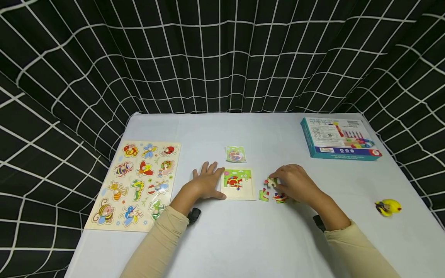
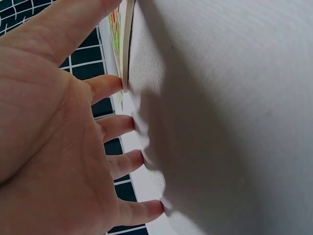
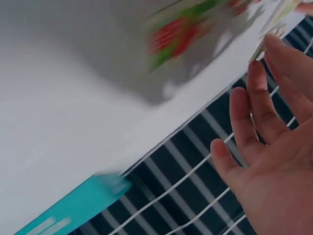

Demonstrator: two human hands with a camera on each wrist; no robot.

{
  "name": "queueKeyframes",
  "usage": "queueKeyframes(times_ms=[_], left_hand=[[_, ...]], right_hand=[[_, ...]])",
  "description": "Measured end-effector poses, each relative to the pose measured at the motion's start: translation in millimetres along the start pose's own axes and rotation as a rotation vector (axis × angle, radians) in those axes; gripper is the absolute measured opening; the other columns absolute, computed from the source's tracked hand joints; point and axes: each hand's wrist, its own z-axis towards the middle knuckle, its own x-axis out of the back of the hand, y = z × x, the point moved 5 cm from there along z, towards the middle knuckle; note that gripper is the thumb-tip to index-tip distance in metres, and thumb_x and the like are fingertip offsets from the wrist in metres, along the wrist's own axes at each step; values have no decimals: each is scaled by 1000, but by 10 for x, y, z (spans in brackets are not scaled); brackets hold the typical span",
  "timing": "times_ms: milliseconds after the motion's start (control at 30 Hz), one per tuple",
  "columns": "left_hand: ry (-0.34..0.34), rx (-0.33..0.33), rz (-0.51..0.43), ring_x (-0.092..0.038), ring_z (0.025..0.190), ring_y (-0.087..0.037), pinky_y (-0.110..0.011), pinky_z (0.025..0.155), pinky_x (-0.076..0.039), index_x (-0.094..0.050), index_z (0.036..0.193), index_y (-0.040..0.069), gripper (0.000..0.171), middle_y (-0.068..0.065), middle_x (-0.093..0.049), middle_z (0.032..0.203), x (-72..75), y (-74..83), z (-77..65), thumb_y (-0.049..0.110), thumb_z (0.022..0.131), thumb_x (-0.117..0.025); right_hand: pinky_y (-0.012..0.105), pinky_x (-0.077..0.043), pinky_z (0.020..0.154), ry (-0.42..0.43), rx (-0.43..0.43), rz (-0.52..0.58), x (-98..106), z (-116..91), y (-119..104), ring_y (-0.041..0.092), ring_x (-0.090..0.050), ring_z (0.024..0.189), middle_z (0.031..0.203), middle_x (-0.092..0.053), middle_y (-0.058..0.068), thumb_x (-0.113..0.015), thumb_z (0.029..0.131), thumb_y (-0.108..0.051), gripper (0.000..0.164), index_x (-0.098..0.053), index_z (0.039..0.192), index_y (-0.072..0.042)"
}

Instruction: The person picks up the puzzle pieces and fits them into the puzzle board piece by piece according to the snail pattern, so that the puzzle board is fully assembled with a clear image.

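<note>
A small wooden jigsaw board (image 1: 245,194) lies at mid-table, its upper part filled with joined green and red pieces. My left hand (image 1: 205,183) rests on the table at its left side, fingers spread. Thumb and index finger touch the board's edge (image 2: 125,54) in the left wrist view. Just right of the board, my right hand (image 1: 296,183) pinches a jigsaw piece (image 1: 271,182) between thumb and fingertips, raised off the cloth. Beneath and beside that hand lie loose pieces, among them a green and red one (image 1: 264,195) and a red and blue one (image 1: 279,198), partly covered.
A small picture card (image 1: 236,154) lies behind the board. On the left is a large insect peg puzzle (image 1: 137,185). A teal box (image 1: 342,139) sits at the back right, and a yellow toy duck (image 1: 388,207) near the right edge. Dark checked curtains (image 1: 222,58) surround the table.
</note>
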Motion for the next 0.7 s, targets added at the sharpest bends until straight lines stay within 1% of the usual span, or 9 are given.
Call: queueKeyframes(times_ms=[133,233,300,400,533,700], left_hand=[[-16,12,-7,0,148,-37,-70,110,-11,-25,155,20,98,-11,-9,163,-35,-3,22,51,78,-77],[-23,17,-3,1,149,-36,-69,110,-10,-24,155,20,98,-10,-8,163,-55,-5,30,52,78,-76],[-17,14,-3,0,148,-37,-70,110,-11,-25,155,20,98,-11,-9,163,-54,1,25,52,77,-77],[0,3,-3,-3,148,-38,-71,109,-14,-28,153,18,97,-13,-13,162,-41,11,7,51,77,-77],[4,2,3,-4,148,-38,-70,109,-14,-28,153,18,97,-13,-13,162,-20,11,-13,52,77,-77],[5,1,7,-3,148,-37,-70,110,-13,-27,154,19,97,-12,-12,162,2,-3,-12,52,77,-77]], right_hand=[[53,-39,101,12,96,-16,-84,145,-253,26,-62,105,103,-71,3,-83,74,-10,31,-75,104,-12],[52,-40,100,6,131,-17,-158,230,-389,24,-61,105,103,-70,2,-83,75,-11,30,-76,104,-13],[52,-40,100,-4,145,-19,-195,271,-458,24,-61,105,104,-70,2,-82,76,-11,29,-76,105,-15],[52,-40,100,-16,161,-27,-242,318,-522,24,-61,105,103,-70,2,-82,77,-12,29,-76,105,-16],[52,-40,99,-22,166,-39,-267,358,-554,24,-61,104,102,-69,2,-81,78,-14,27,-76,104,-17],[49,-40,98,4,179,-73,-259,389,-577,25,-61,102,99,-69,1,-80,78,-14,25,-77,103,-18]])
